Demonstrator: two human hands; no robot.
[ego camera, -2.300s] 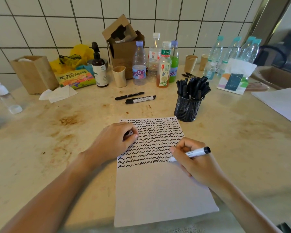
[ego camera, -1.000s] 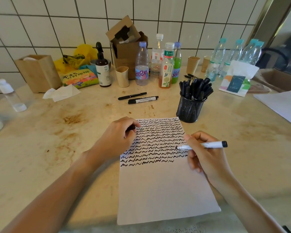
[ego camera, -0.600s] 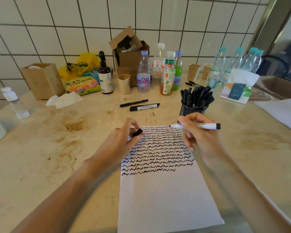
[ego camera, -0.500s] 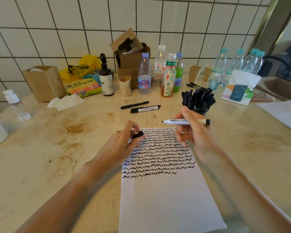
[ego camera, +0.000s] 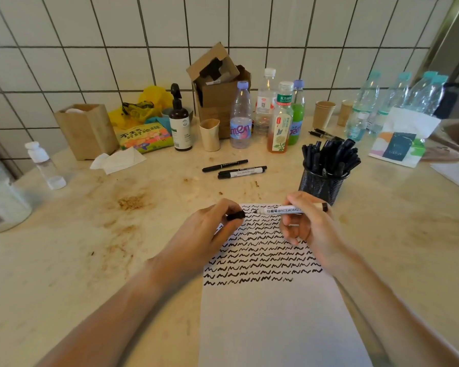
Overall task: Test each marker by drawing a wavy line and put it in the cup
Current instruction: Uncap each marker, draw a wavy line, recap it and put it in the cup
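A casual break-room or pantry corner: white tiled wall (ego camera: 90, 62), stained stone worktop (ego camera: 90, 247), drink bottles (ego camera: 240, 115), paper cups (ego camera: 324, 113), a snack bag (ego camera: 143, 137), tissues (ego camera: 400, 139) and a pump bottle (ego camera: 180, 123) along the back.

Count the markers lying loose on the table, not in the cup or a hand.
2: a slim black marker and a white-labelled marker just nearer, both behind the paper.

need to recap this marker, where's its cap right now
In the head view the cap is pinched in the left hand, just left of the tip of the whiteboard marker held by the right hand, above the top of the paper.
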